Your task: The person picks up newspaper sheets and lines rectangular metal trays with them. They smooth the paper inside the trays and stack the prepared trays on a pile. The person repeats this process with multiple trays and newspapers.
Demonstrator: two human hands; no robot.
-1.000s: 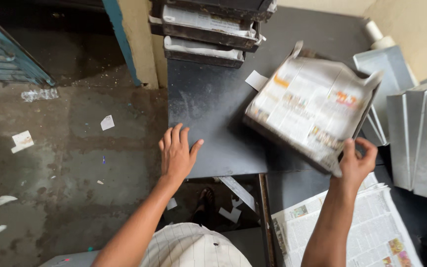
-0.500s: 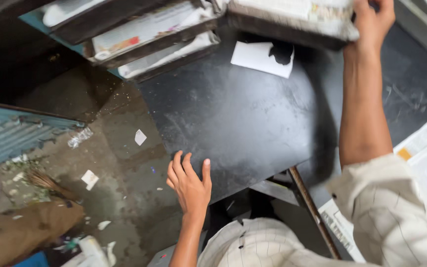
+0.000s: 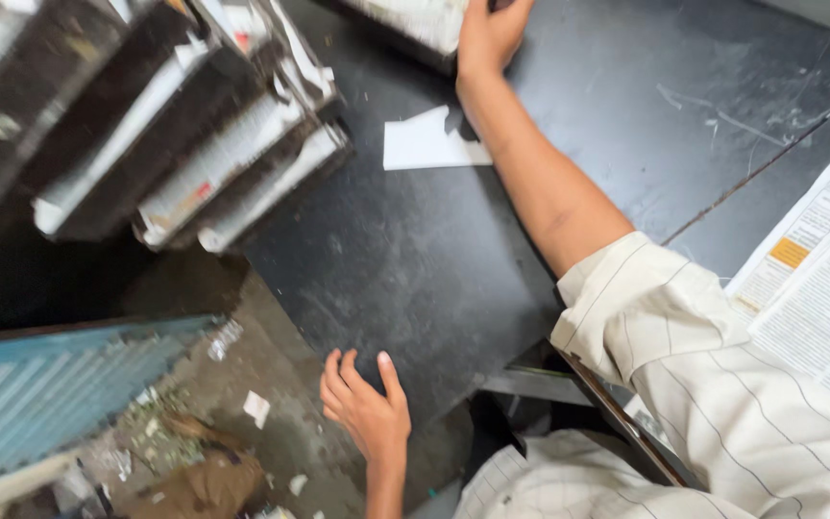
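My left hand (image 3: 365, 408) rests with fingers spread on the near left edge of the black table (image 3: 415, 259), holding nothing. My right arm reaches far across the table, and my right hand (image 3: 488, 31) presses on the newspaper-lined black tray (image 3: 415, 24) at the top edge of the view. Its fingers lie over the tray's edge; most of the tray is cut off. A white scrap of paper (image 3: 429, 142) lies on the table just left of my forearm.
A leaning stack of black trays with paper (image 3: 165, 144) fills the upper left. Newspaper sheets (image 3: 818, 279) lie at the right. Below left are a blue corrugated panel (image 3: 60, 394) and a dirty floor with paper scraps (image 3: 256, 408).
My right hand has carried the tray farther across the table and set it near the stack. The view has swung left and closer. My left hand has stayed on the table edge.
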